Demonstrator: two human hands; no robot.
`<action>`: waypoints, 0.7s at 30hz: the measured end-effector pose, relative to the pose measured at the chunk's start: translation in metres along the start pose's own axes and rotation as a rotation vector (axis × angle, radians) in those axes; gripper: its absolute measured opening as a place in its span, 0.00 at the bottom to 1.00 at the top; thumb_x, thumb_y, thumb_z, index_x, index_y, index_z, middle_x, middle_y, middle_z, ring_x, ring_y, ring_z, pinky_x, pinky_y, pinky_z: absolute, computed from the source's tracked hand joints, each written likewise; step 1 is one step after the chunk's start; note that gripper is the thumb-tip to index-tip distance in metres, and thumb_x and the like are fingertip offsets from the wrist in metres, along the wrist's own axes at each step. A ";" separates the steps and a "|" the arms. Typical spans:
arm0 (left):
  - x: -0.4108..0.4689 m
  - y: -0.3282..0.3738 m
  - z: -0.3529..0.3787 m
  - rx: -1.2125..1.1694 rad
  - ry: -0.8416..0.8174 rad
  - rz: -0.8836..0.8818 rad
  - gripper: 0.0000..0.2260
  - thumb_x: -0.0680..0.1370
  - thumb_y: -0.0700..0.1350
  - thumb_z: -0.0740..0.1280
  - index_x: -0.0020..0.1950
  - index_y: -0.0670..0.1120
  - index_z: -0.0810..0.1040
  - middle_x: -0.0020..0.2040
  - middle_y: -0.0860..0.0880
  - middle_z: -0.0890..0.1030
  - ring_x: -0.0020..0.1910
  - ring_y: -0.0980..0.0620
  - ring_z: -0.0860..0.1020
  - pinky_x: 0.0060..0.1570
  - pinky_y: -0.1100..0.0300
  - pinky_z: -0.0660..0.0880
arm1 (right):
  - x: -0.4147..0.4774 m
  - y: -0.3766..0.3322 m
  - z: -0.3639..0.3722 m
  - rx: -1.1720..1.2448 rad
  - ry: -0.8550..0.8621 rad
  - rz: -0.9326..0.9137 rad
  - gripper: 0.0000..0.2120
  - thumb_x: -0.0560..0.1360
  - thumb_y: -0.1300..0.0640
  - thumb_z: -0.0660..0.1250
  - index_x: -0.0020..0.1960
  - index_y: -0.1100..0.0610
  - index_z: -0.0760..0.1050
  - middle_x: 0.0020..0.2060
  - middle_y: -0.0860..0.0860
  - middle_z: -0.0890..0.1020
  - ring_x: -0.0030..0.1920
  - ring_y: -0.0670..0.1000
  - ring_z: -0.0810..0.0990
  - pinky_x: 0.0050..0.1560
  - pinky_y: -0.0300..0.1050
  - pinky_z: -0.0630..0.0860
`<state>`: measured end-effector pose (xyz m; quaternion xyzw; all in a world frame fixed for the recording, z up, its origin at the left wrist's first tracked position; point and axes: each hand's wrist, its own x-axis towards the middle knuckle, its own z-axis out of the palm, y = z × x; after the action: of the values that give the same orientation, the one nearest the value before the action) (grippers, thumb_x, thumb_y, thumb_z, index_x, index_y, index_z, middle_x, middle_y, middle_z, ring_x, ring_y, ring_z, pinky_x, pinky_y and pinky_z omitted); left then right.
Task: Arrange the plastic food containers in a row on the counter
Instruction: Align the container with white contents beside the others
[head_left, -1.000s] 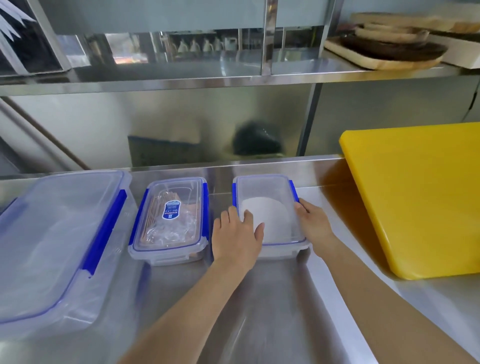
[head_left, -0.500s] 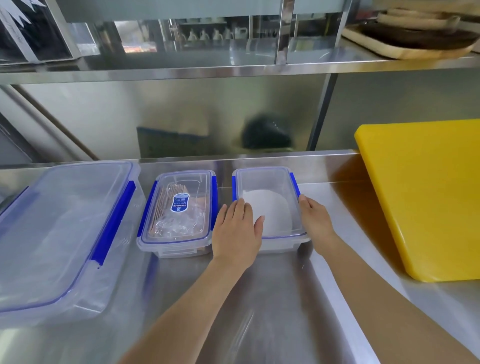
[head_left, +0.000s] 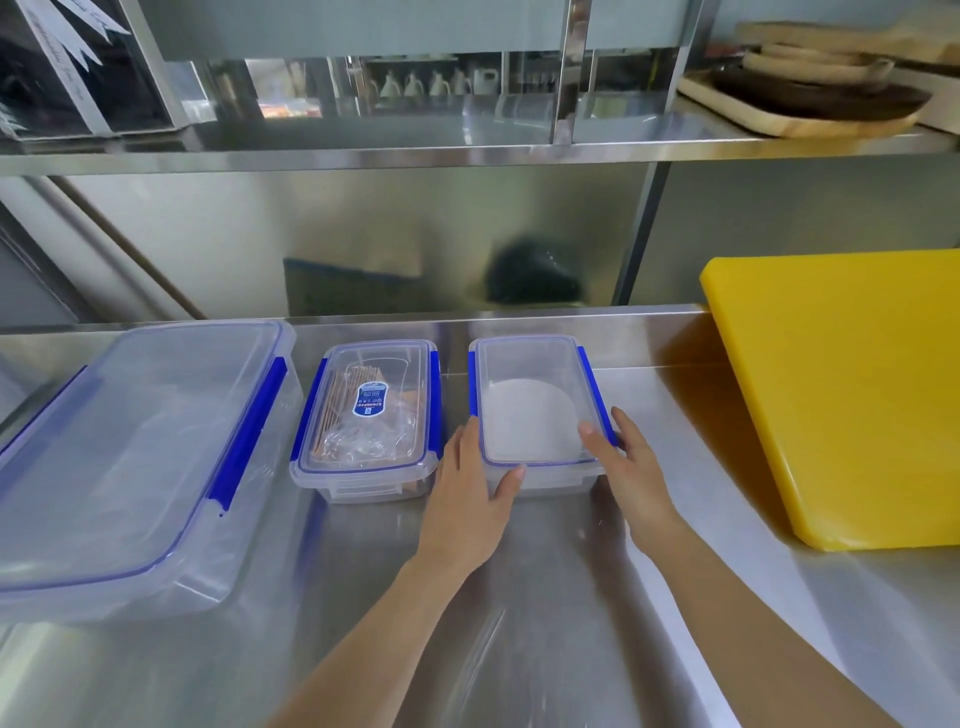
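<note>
Three clear plastic containers with blue clips stand side by side on the steel counter (head_left: 524, 634). A large container (head_left: 130, 447) is on the left. In the middle sits a smaller container (head_left: 369, 421) with a blue label and wrapped items inside. To its right is a small container (head_left: 524, 405) with white contents. My left hand (head_left: 467, 499) rests against this one's left side, thumb at its front corner. My right hand (head_left: 634, 467) presses its right side, thumb on the lid. Both hands hold it on the counter.
A thick yellow cutting board (head_left: 841, 395) lies on the counter to the right, a short gap from the small container. A steel backsplash rises behind the row. The steel shelf (head_left: 467, 150) overhead carries wooden boards (head_left: 810, 98) at the right.
My left hand has slid off the small container's lid down to its left side. My right hand has moved slightly forward along the right side. The containers stay about where they were.
</note>
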<state>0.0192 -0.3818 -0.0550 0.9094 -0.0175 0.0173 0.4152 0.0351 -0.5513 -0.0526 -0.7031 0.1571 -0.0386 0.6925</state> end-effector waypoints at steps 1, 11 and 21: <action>0.000 0.002 0.000 -0.128 -0.006 -0.075 0.33 0.75 0.57 0.62 0.75 0.51 0.51 0.75 0.50 0.59 0.73 0.50 0.58 0.68 0.51 0.64 | -0.002 -0.001 0.000 0.001 -0.025 -0.001 0.18 0.71 0.45 0.66 0.57 0.40 0.62 0.44 0.34 0.72 0.44 0.41 0.75 0.27 0.29 0.75; 0.005 0.002 0.005 -0.467 -0.131 -0.210 0.29 0.77 0.52 0.62 0.74 0.55 0.51 0.72 0.52 0.64 0.65 0.55 0.65 0.67 0.51 0.67 | -0.010 0.003 0.001 -0.024 -0.092 -0.064 0.19 0.71 0.50 0.68 0.57 0.40 0.64 0.48 0.35 0.73 0.49 0.45 0.77 0.35 0.31 0.79; 0.007 0.003 -0.004 -0.320 -0.065 -0.185 0.28 0.76 0.52 0.64 0.72 0.50 0.58 0.69 0.49 0.68 0.66 0.52 0.68 0.61 0.54 0.70 | -0.007 0.004 0.007 -0.256 0.035 -0.133 0.23 0.72 0.49 0.68 0.63 0.46 0.64 0.54 0.44 0.75 0.54 0.49 0.75 0.44 0.39 0.80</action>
<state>0.0260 -0.3804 -0.0501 0.8295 0.0503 -0.0534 0.5536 0.0299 -0.5426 -0.0556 -0.7938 0.1259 -0.0763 0.5901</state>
